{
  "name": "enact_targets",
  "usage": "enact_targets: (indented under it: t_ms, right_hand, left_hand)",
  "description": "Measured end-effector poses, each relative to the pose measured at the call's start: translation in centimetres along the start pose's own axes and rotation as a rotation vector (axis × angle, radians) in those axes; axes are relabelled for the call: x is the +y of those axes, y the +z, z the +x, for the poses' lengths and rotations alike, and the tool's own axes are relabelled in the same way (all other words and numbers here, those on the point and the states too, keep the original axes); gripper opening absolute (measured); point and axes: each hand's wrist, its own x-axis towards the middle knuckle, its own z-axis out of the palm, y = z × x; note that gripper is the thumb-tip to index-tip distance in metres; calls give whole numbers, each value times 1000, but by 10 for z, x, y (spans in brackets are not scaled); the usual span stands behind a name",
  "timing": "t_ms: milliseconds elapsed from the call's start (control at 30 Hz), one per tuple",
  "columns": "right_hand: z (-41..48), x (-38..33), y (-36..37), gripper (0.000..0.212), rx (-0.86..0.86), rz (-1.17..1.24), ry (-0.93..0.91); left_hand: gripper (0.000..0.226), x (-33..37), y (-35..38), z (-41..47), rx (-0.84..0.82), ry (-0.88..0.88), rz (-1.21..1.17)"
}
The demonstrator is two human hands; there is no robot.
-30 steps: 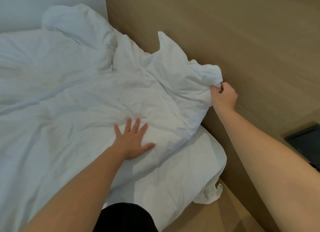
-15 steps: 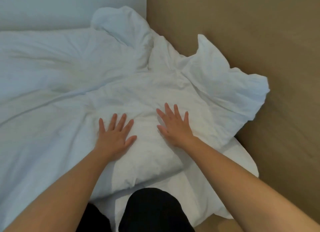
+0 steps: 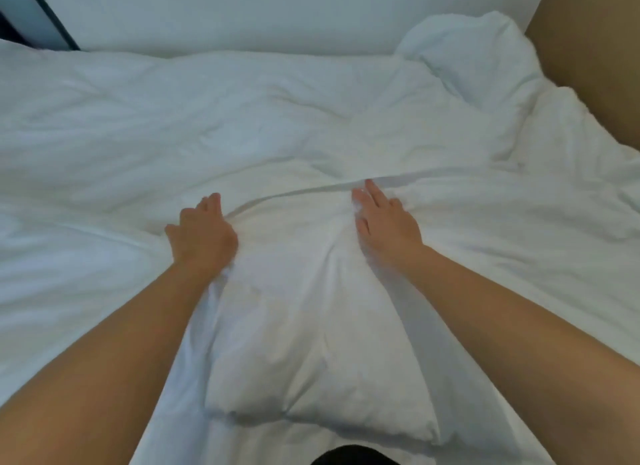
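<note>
So the white duvet (image 3: pixel 173 118) is spread over pretty much the whole bed, wrinkled all over, and both hands are on it around the middle of the view. Between the two forearms it puffs up into a thick padded bulge (image 3: pixel 311 343) that runs from the hands back toward the person, ending in a rounded edge near the bottom.

Right hand (image 3: pixel 384 218) is flat on the fabric with the fingers straight and close together, pressing down, not holding anything. Its fingertips sit right at a long crease (image 3: pixel 311 189) that runs sideways across the duvet from one hand to the other.

Left hand (image 3: pixel 202 232) is palm down at the left end of that crease, thumb sticking out to the side. Its fingers look bent down into the cloth, but honestly I can't tell if it's actually pinching fabric or just pushing on it.

Further out, the far right corner of the duvet is heaped into a bunched corner (image 3: pixel 467 38) against a tan wall (image 3: pixel 588 48). A white panel (image 3: pixel 242 14) runs along the far side of the bed, with a dark strip (image 3: pixel 52 21) at the top left. A bit of black clothing (image 3: pixel 353 456) peeks in at the bottom edge.
</note>
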Motion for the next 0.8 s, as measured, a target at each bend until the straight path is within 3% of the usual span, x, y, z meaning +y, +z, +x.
enact_targets:
  t_ms: [33, 133, 200, 267, 333, 433, 500, 567, 667, 733, 800]
  right_hand:
    - [16, -4, -3, 53, 7, 20, 5]
    - [56, -11, -6, 54, -48, 7, -44]
    - [69, -10, -3, 45, -69, -54, -24]
    - [74, -8, 1, 30, -119, -149, -39]
    - [84, -4, -3, 26, -77, -155, -21]
    - [112, 8, -29, 22, 165, -38, 167]
    - [130, 18, -38, 20, 303, -6, 286]
    - [136, 18, -25, 22, 302, -28, 345]
    - [112, 4, 33, 49, -24, -119, 320]
    - [95, 1, 58, 56, -126, -168, 282]
    - [95, 5, 55, 58, -162, -199, 269]
  left_hand:
    - [59, -14, -5, 16, -147, -44, -36]
    - [43, -55, -13, 48, -724, 152, 55]
    - [28, -65, -8, 51, -840, 225, 293]
    - [23, -67, -4, 48, -768, 335, 475]
    - [26, -69, -7, 53, -500, 413, 497]
    - [21, -83, -28, 106, 48, 190, 286]
    - [23, -84, -38, 150, 266, 9, 185]
    - [38, -65, -22, 170, 253, -65, 190]
    - [66, -22, 60, 146, 1, -163, -81]
    - [69, -12, 96, 122, -158, -205, -142]
    - [68, -17, 94, 113, -201, -133, -144]
